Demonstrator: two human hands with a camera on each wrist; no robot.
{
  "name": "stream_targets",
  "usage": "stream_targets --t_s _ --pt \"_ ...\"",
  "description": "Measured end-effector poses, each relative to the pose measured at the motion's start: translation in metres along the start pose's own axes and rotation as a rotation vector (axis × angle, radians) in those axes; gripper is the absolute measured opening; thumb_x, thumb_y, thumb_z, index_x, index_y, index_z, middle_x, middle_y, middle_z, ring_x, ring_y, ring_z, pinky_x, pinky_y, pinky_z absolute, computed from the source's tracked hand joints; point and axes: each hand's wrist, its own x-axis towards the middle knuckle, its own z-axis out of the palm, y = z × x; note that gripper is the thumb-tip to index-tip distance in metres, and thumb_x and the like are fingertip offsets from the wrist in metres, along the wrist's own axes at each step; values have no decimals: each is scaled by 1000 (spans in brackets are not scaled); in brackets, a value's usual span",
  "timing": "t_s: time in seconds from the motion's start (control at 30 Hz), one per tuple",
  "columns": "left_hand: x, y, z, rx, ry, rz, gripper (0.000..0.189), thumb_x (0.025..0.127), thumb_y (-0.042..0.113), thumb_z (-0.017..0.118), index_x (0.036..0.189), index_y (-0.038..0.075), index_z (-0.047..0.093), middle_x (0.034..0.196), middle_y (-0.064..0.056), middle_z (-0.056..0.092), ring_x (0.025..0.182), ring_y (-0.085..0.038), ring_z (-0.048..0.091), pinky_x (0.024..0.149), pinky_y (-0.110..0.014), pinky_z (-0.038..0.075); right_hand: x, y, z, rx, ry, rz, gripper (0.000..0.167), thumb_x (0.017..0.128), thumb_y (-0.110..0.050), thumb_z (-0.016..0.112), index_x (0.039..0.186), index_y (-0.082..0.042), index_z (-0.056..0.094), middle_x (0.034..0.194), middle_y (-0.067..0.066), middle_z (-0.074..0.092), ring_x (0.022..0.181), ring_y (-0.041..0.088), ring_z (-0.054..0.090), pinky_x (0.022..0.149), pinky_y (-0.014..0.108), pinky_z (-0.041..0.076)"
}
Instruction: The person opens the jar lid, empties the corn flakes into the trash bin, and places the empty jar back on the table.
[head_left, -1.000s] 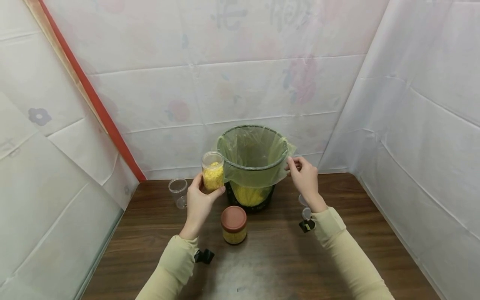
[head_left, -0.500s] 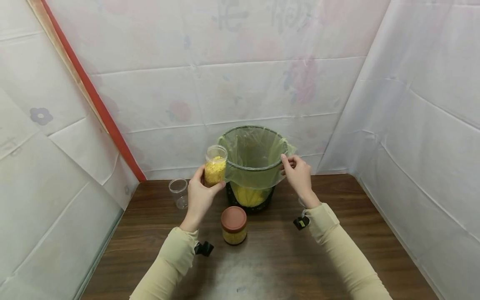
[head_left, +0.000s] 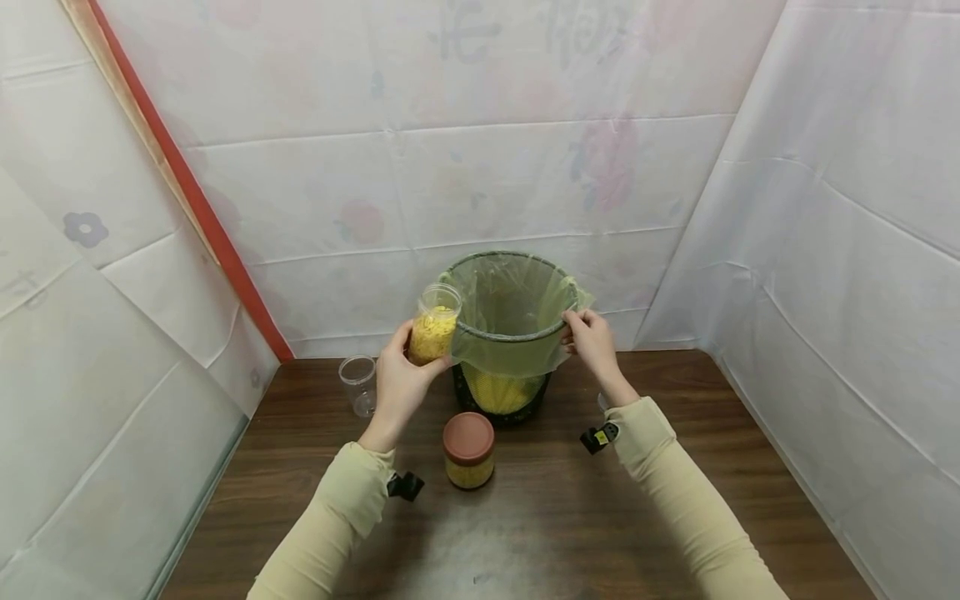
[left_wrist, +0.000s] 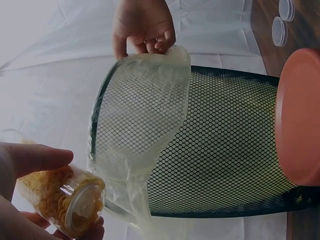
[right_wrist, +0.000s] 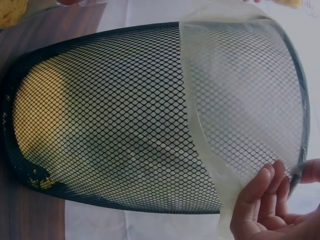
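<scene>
My left hand (head_left: 400, 377) grips a clear plastic jar (head_left: 433, 335) partly filled with yellow flakes. The jar has no lid and leans toward the bin, its mouth beside the left rim. The dark mesh wastebasket (left_wrist: 230, 140) stands upright, lined with a pale green bag (right_wrist: 240, 85) folded over its rim. Yellow material shows through the mesh at the bottom. At the opposite side, my right hand (head_left: 596, 343) pinches the rim and bag; in the right wrist view its fingers (right_wrist: 270, 187) lie outside the mesh, with the thumb over the rim.
In front of the bin stands a jar with a reddish-brown lid (head_left: 468, 437) and yellow contents. A clear open jar (head_left: 360, 389) is at the left. Two clear lids (left_wrist: 279, 31) lie on the wooden table (head_left: 540, 533) at the right. White fabric walls surround the table.
My left hand has raised the jar and brought it right, tilting it more toward the bin. My right hand has moved slightly left and now holds the rim.
</scene>
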Motion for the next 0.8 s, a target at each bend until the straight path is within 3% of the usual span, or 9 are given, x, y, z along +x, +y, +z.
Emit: stream_targets --t_s 0.3,0.57,0.8 --pt "6 1 -3 54 -30 8 69 69 10 81 132 15 52 121 -11 61 106 -27 57 86 -45 47 1 -1 3 -22 -8 6 24 98 -26 46 87 -5 51 71 5 55 59 13 60 64 29 56" --pt "11 4 -5 81 -22 9 63 69 14 81 123 15 48 120 -11 61 105 -27 58 84 -46 48 0 -5 4 -11 -21 18 24 99 -25 44 87 -5 48 71 5 53 61 13 58 69 35 56" --pt "11 7 -6 87 -22 22 62 72 21 81 125 15 50 119 -11 62 103 -26 59 82 -44 48 -2 -4 6 20 -24 12 23 100 -23 43 85 -6 44 74 5 50 65 14 54 74 38 55"
